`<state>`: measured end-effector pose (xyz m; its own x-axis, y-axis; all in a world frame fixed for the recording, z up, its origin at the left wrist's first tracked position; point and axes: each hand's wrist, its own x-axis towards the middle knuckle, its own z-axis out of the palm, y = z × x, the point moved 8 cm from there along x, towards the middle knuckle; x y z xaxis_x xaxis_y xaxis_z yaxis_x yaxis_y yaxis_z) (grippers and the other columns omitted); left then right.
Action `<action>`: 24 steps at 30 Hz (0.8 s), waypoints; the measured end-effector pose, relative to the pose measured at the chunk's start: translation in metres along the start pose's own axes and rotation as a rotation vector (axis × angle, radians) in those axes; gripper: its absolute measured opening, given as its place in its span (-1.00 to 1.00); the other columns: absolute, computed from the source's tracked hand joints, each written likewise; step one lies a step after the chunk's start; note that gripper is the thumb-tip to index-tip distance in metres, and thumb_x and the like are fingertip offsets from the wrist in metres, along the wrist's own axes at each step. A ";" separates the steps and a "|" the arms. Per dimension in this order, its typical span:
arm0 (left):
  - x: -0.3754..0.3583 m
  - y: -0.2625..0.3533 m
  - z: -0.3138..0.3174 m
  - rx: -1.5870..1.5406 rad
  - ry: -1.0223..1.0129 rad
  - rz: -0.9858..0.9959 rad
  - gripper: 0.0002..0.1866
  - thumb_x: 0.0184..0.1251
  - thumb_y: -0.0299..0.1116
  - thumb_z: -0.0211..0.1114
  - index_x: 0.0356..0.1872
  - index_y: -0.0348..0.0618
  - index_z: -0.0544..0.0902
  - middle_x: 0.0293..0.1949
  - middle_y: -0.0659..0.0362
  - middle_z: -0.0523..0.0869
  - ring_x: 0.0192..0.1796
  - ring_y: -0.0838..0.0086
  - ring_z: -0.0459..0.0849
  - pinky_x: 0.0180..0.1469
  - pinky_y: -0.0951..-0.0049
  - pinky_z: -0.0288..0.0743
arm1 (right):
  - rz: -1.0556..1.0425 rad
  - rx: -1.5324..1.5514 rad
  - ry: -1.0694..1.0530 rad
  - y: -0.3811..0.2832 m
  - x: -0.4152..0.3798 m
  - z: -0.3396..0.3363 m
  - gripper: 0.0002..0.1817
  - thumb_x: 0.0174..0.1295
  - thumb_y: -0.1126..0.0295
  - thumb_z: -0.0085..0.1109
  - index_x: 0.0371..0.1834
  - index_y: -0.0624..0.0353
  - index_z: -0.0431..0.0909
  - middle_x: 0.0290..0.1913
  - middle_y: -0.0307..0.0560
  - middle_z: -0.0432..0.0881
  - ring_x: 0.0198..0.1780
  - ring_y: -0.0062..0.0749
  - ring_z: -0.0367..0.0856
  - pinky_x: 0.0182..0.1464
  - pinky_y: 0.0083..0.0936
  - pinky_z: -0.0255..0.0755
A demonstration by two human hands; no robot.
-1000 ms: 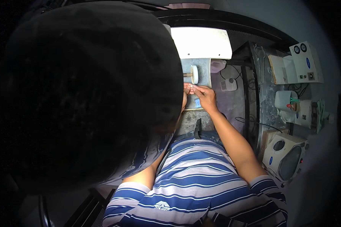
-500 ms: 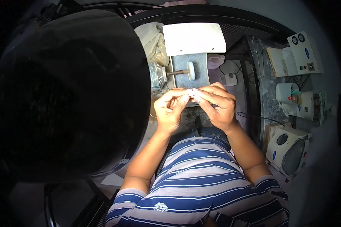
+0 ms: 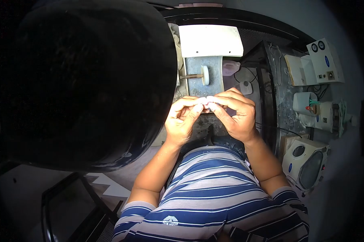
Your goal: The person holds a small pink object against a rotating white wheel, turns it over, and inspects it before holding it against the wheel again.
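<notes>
My left hand [image 3: 183,121] and my right hand [image 3: 237,115] meet in front of my chest, thumbs and fingertips pinched close together. Between them is a small pinkish-white piece [image 3: 206,105], mostly covered by the fingers; its kind does not show. Both hands appear to grip it. Just beyond the fingertips stands a white polishing wheel [image 3: 205,75] on a brown metal spindle [image 3: 192,76], with a grey-blue tray [image 3: 195,62] beneath it. Neither hand touches the wheel.
A white hood panel [image 3: 210,41] tops the wheel station. A large dark rounded object [image 3: 89,88] blocks the left side. To the right are a pale plastic jug [image 3: 230,67], a machine with two gauges [image 3: 325,60], a white container [image 3: 304,103] and a boxy cream machine [image 3: 305,163].
The dark rounded object now covers more of the upper left, hiding the bags and the spindle's motor side. My hands stay pinched together, almost in the same place.
</notes>
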<state>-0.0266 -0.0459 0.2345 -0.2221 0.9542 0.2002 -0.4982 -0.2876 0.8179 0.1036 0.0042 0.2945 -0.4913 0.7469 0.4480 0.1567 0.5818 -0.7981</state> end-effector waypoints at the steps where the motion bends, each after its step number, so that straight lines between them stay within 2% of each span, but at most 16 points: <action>1: -0.001 0.000 -0.001 0.000 0.001 0.001 -0.84 0.30 -0.64 0.17 -0.13 -0.42 0.59 -0.19 -0.01 0.64 -0.16 0.41 0.64 -0.04 0.45 0.55 | 0.016 -0.001 0.006 0.000 0.000 0.000 -0.86 0.04 0.59 0.30 -0.29 0.32 0.66 -0.35 -0.04 0.68 -0.37 -0.41 0.57 -0.31 -0.57 0.42; 2: -0.001 -0.001 -0.001 0.003 0.000 -0.008 -0.84 0.30 -0.64 0.17 -0.13 -0.42 0.59 -0.19 -0.01 0.64 -0.16 0.41 0.64 -0.04 0.45 0.55 | 0.033 -0.002 0.013 0.001 0.000 0.000 -0.86 0.03 0.57 0.32 -0.31 0.30 0.66 -0.36 -0.02 0.68 -0.35 -0.33 0.61 -0.28 -0.53 0.45; 6: -0.004 -0.005 -0.004 0.013 0.030 -0.014 -0.83 0.28 -0.66 0.18 -0.13 -0.43 0.59 -0.18 -0.02 0.64 -0.16 0.42 0.65 -0.05 0.47 0.56 | 0.048 -0.006 0.010 0.003 -0.001 0.001 -0.85 0.04 0.55 0.33 -0.29 0.31 0.66 -0.37 -0.03 0.68 -0.37 -0.40 0.60 -0.31 -0.56 0.45; 8: -0.005 -0.007 -0.005 0.057 0.062 -0.010 -0.85 0.27 -0.67 0.19 -0.15 -0.42 0.60 -0.17 -0.01 0.64 -0.17 0.42 0.65 -0.06 0.47 0.56 | 0.217 -0.023 0.046 0.013 -0.004 0.000 -0.83 0.06 0.52 0.34 -0.27 0.32 0.65 -0.36 -0.03 0.69 -0.38 -0.49 0.61 -0.39 -0.62 0.44; 10: -0.005 -0.013 -0.007 0.101 0.094 -0.004 -0.86 0.26 -0.67 0.20 -0.17 -0.41 0.61 -0.17 -0.01 0.64 -0.18 0.43 0.65 -0.06 0.48 0.56 | 0.293 0.023 0.058 0.024 -0.013 0.004 -0.82 0.09 0.55 0.31 -0.22 0.34 0.65 -0.34 -0.06 0.68 -0.36 -0.57 0.58 -0.37 -0.66 0.44; 11: -0.006 -0.017 -0.010 0.178 0.132 0.021 -0.88 0.24 -0.67 0.22 -0.21 -0.41 0.62 -0.18 -0.01 0.64 -0.18 0.43 0.65 -0.08 0.50 0.55 | 0.369 0.070 0.068 0.033 -0.019 0.007 -0.81 0.12 0.58 0.28 -0.18 0.35 0.64 -0.33 -0.10 0.67 -0.35 -0.64 0.55 -0.35 -0.70 0.44; 13: -0.007 -0.028 -0.017 0.255 0.169 0.048 -0.90 0.22 -0.66 0.25 -0.25 -0.40 0.62 -0.18 -0.01 0.65 -0.19 0.43 0.65 -0.09 0.52 0.53 | 0.367 0.087 0.081 0.038 -0.025 0.012 -0.79 0.14 0.57 0.27 -0.14 0.35 0.63 -0.31 -0.10 0.66 -0.35 -0.65 0.56 -0.35 -0.71 0.45; 16: -0.005 -0.026 -0.011 0.547 0.122 0.243 -0.88 0.12 -0.66 0.31 -0.30 -0.39 0.61 -0.26 0.00 0.67 -0.22 0.38 0.65 -0.12 0.50 0.49 | 0.388 0.104 0.093 0.045 -0.029 0.015 -0.75 0.17 0.57 0.25 -0.07 0.35 0.61 -0.26 -0.10 0.64 -0.36 -0.66 0.56 -0.35 -0.74 0.45; 19: -0.006 -0.036 -0.009 0.594 0.069 0.192 -0.87 0.13 -0.66 0.29 -0.28 -0.39 0.62 -0.27 -0.01 0.67 -0.20 0.34 0.64 -0.10 0.45 0.49 | 0.433 0.119 0.099 0.060 -0.036 0.018 -0.72 0.17 0.58 0.24 -0.02 0.36 0.59 -0.22 -0.08 0.63 -0.39 -0.67 0.55 -0.36 -0.75 0.44; 21: -0.007 -0.044 -0.009 0.586 0.048 0.168 -0.86 0.15 -0.67 0.26 -0.25 -0.38 0.63 -0.23 0.01 0.66 -0.17 0.41 0.63 -0.11 0.51 0.49 | 0.462 0.133 0.106 0.066 -0.039 0.016 -0.70 0.17 0.59 0.24 -0.01 0.36 0.58 -0.21 -0.08 0.63 -0.39 -0.67 0.54 -0.37 -0.77 0.44; 23: -0.008 -0.059 -0.017 0.380 0.111 0.001 -0.86 0.18 -0.67 0.24 -0.23 -0.37 0.65 -0.19 0.07 0.63 -0.17 0.50 0.61 -0.12 0.60 0.47 | 0.465 0.064 0.055 0.067 -0.039 0.016 -0.71 0.16 0.60 0.22 -0.02 0.35 0.59 -0.22 -0.07 0.64 -0.41 -0.65 0.53 -0.40 -0.75 0.43; 24: -0.008 -0.060 -0.017 0.381 0.110 -0.003 -0.86 0.18 -0.67 0.24 -0.23 -0.37 0.65 -0.19 0.07 0.63 -0.17 0.50 0.61 -0.12 0.60 0.47 | 0.468 0.065 0.056 0.069 -0.039 0.015 -0.71 0.16 0.60 0.22 -0.02 0.35 0.59 -0.22 -0.07 0.64 -0.41 -0.65 0.53 -0.40 -0.75 0.43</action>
<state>-0.0095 -0.0374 0.1751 -0.3199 0.9345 0.1559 -0.1565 -0.2144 0.9641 0.1211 0.0099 0.2161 -0.3330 0.9414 0.0536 0.2954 0.1582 -0.9422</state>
